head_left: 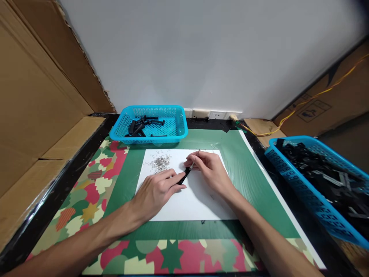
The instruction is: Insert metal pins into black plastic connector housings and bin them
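Note:
My left hand (161, 186) rests over the white paper (187, 209) with its fingers closed on a small black plastic part (183, 177). At the far end of that part, my right hand (211, 167) pinches a slim, pointed tool (193, 163) that looks like tweezers. The tool's tip is hidden too closely among the fingers to make out. A pile of tiny silvery metal pieces (161, 163) lies on the paper, just beyond my left hand.
A blue basket (148, 139) with some black parts (140, 125) stands at the back left. Another blue basket (311, 200), heaped with black parts (323, 173), is at the right. Wall sockets (217, 114) and a yellow cable (314, 94) are behind. Cardboard (37, 77) walls the left side.

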Motion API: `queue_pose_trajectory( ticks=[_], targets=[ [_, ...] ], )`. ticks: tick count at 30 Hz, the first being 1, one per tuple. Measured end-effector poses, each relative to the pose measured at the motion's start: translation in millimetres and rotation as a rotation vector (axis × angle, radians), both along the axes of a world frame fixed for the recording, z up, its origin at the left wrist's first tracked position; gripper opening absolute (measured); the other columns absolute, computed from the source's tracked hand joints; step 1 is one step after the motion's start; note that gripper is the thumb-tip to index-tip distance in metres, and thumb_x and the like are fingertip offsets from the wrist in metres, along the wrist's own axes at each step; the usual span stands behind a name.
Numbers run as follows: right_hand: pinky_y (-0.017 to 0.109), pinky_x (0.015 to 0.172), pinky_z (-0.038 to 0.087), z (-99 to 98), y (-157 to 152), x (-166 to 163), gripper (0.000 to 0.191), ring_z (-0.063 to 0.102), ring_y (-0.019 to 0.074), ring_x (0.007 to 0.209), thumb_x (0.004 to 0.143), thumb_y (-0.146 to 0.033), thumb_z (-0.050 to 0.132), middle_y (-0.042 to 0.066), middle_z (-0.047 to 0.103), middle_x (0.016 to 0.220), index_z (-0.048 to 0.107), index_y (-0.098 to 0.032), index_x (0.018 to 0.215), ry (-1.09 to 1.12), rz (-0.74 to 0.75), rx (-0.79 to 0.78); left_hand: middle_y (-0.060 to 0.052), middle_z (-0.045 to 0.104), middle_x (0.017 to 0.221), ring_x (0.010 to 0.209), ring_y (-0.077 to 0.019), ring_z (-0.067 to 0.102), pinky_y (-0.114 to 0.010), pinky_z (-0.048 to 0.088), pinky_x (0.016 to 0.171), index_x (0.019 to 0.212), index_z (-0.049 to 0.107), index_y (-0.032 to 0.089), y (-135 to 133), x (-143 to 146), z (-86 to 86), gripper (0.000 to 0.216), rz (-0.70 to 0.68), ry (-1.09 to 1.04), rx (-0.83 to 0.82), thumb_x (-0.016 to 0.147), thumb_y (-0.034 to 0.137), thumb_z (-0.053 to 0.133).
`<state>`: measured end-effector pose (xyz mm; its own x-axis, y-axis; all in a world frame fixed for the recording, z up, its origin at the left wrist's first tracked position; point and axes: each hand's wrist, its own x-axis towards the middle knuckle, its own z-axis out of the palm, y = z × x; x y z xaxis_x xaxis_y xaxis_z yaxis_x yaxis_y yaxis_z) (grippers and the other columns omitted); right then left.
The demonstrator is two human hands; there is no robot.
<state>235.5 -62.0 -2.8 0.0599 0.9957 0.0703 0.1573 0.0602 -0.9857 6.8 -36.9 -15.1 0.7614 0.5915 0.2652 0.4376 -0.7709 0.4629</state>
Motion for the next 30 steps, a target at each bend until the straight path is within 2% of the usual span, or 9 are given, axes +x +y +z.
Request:
queue_pose_trajectory(
  ticks=[6, 11, 17, 21, 26, 30],
  targets=[
    [0.04, 0.092, 0.063, -4.8, 0.1, 0.5, 0.031, 0.08, 0.0254, 0.097, 0.107, -0.043, 0.061, 0.012, 0.084, 0.099, 0.076, -0.017, 0.098, -0.033, -0.006, -0.009, -0.005, 0.074, 0.105, 0.091, -0.0207, 0.073, -0.032, 0.057, 0.082, 0.142, 0.07, 0.021, 0.7, -0.3, -0.2, 0.035, -0.015, -0.002, -0.033, 0.112, 0.037, 0.058],
    [0.035, 0.085, 0.059, -5.7, -3.0, -6.8, 0.025, 0.079, 0.0229, 0.088, 0.108, -0.032, 0.06, 0.008, 0.084, 0.095, 0.075, -0.019, 0.094, -0.188, -0.092, 0.068, -0.006, 0.074, 0.106, 0.094, -0.0208, 0.072, -0.031, 0.056, 0.083, 0.146, 0.068, 0.023, 2.4, -1.4, -3.5, 0.037, -0.021, -0.034, -0.069, 0.112, 0.035, 0.058],
    [0.03, 0.076, 0.055, -7.1, -9.0, -16.8, 0.023, 0.079, 0.0201, 0.08, 0.107, -0.022, 0.059, 0.004, 0.084, 0.089, 0.075, -0.021, 0.09, -0.321, -0.182, 0.174, -0.002, 0.073, 0.104, 0.086, -0.0163, 0.069, -0.027, 0.052, 0.078, 0.143, 0.073, 0.029, 5.0, -2.1, -5.2, 0.035, 0.037, -0.124, -0.327, 0.11, 0.034, 0.061],
    [0.03, 0.075, 0.055, -9.1, -9.9, -18.3, 0.022, 0.08, 0.0213, 0.081, 0.107, -0.022, 0.06, 0.004, 0.085, 0.091, 0.074, -0.022, 0.09, -0.324, -0.192, 0.163, -0.001, 0.071, 0.098, 0.084, -0.0156, 0.066, -0.027, 0.049, 0.073, 0.142, 0.075, 0.031, 6.1, -1.8, -3.9, 0.036, 0.062, -0.157, -0.463, 0.109, 0.036, 0.061],
    [0.032, 0.08, 0.057, -10.1, -8.7, -20.3, 0.023, 0.081, 0.0231, 0.087, 0.107, -0.026, 0.059, 0.006, 0.084, 0.092, 0.074, -0.021, 0.09, -0.195, -0.196, 0.138, -0.002, 0.073, 0.1, 0.086, -0.0175, 0.066, -0.03, 0.049, 0.074, 0.14, 0.077, 0.031, 8.4, 0.4, -3.3, 0.036, 0.098, -0.191, -0.497, 0.107, 0.039, 0.065],
    [0.034, 0.086, 0.058, -1.8, -9.8, -13.1, 0.023, 0.078, 0.0223, 0.094, 0.112, -0.032, 0.054, 0.006, 0.081, 0.097, 0.074, -0.021, 0.107, -0.108, -0.246, 0.241, -0.005, 0.076, 0.111, 0.095, -0.0202, 0.07, -0.031, 0.055, 0.081, 0.141, 0.076, 0.03, 9.3, 1.7, -2.1, 0.037, 0.122, -0.305, -0.518, 0.107, 0.038, 0.064]
  ],
)
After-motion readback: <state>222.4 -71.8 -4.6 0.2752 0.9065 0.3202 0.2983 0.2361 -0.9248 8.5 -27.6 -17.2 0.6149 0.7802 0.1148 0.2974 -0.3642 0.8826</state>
